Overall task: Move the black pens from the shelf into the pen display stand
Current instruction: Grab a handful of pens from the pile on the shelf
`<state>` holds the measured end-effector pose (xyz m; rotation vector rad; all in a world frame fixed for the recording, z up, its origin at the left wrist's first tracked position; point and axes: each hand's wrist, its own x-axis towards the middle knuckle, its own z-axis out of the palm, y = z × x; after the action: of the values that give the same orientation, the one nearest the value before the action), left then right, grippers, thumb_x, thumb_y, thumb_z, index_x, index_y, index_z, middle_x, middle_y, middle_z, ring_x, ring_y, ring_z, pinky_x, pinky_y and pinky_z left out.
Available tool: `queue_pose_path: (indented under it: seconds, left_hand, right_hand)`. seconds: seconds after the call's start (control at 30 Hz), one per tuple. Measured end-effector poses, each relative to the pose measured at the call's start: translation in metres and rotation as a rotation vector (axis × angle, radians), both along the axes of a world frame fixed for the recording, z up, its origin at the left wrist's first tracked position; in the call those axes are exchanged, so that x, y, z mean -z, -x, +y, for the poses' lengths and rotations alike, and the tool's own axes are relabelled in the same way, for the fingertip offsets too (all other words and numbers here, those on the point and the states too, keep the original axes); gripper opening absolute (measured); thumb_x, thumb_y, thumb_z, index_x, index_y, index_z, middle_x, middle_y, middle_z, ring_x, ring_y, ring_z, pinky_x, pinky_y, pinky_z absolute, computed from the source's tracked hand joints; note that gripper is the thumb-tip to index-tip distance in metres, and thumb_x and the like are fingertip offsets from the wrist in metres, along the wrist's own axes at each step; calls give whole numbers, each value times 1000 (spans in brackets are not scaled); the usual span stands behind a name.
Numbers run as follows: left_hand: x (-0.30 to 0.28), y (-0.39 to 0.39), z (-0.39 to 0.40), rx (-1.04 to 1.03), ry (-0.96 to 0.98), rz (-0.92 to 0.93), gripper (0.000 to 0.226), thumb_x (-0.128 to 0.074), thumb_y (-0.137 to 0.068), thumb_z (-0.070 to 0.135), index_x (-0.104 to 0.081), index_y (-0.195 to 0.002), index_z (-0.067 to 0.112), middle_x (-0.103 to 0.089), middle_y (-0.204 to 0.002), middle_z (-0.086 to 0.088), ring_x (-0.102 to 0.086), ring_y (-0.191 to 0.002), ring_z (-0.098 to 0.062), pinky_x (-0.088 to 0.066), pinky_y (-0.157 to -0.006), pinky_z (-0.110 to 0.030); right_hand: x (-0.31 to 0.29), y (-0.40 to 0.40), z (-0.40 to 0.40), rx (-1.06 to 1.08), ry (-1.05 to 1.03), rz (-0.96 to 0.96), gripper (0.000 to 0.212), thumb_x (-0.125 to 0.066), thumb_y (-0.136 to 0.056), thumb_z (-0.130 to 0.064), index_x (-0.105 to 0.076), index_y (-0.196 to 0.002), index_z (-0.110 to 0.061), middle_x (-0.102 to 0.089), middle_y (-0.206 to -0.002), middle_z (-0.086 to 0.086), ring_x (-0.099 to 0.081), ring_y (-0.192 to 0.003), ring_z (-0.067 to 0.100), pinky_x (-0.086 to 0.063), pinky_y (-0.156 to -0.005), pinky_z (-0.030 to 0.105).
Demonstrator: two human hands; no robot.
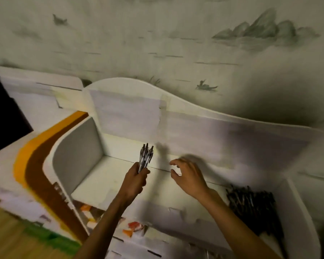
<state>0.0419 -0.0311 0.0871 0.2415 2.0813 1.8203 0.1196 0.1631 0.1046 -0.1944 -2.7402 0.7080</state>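
My left hand (136,179) grips a small bundle of black pens (146,157), their ends pointing up and away over the white cardboard display stand (120,116). My right hand (188,177) hovers just to the right of the bundle, fingers loosely curled, holding nothing. A pile of several more black pens (251,203) lies in the stand's tray at the right, beyond my right forearm. The tray floor (108,182) under my hands is bare white.
A white side panel (77,152) walls the tray on the left, with an orange and brown stripe (39,165) outside it. The stand's curved back panel rises behind. A wall painted with mountains and boats (260,28) stands beyond. Wooden floor (6,236) shows at lower left.
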Motion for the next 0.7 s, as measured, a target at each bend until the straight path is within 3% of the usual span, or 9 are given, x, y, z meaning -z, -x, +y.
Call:
queue_pose_path:
  seconds: [0.17, 0.3, 0.43, 0.5, 0.57, 0.7]
  left_hand:
    - [-35, 14, -92, -102, -43, 86, 20, -52, -101, 23, -47, -85, 14, -44, -61, 4, -34, -47, -8, -26, -44, -25]
    - [-55, 29, -183, -177, -1, 244, 25, -54, -102, 30, -55, -86, 11, -53, -52, 9, -41, -43, -4, -33, -41, -21]
    - [-63, 51, -276, -262, -10, 308, 21, -58, -100, 27, -64, -85, 14, -63, -59, -5, -46, -45, -11, -38, -43, -23]
    - [-66, 63, -321, -288, 11, 336, 18, -56, -101, 27, -66, -92, 14, -67, -67, -4, -47, -47, -9, -39, -47, -24]
    - [-69, 73, -362, -313, 11, 349, 14, -54, -102, 27, -64, -104, 17, -70, -77, -6, -46, -50, -9, -39, -49, -25]
    - [-73, 90, -436, -411, 2, 355, 5, -54, -101, 26, -56, -105, 23, -69, -87, -9, -45, -61, -15, -39, -56, -33]
  right_hand:
    - [-33, 48, -92, -107, -11, 65, 27, -59, -95, -30, -65, -121, -26, -65, -121, -7, -61, -107, 14, -48, -94, 33]
    - [-59, 85, -182, -198, -10, 127, 27, -60, -94, -29, -66, -121, -25, -65, -119, -6, -62, -105, 14, -48, -90, 30]
    - [-79, 117, -270, -266, -18, 181, 26, -61, -95, -28, -65, -120, -24, -65, -121, -4, -62, -107, 16, -52, -92, 35]
    - [-87, 133, -312, -288, -28, 216, 25, -61, -94, -27, -66, -119, -23, -65, -120, -4, -61, -107, 16, -52, -92, 36]
    - [-94, 150, -351, -310, -30, 225, 25, -60, -95, -27, -66, -119, -23, -64, -119, -4, -60, -108, 17, -51, -93, 38]
    - [-108, 183, -423, -333, -17, 228, 27, -60, -95, -26, -66, -121, -23, -64, -121, -2, -59, -111, 17, -49, -94, 38]
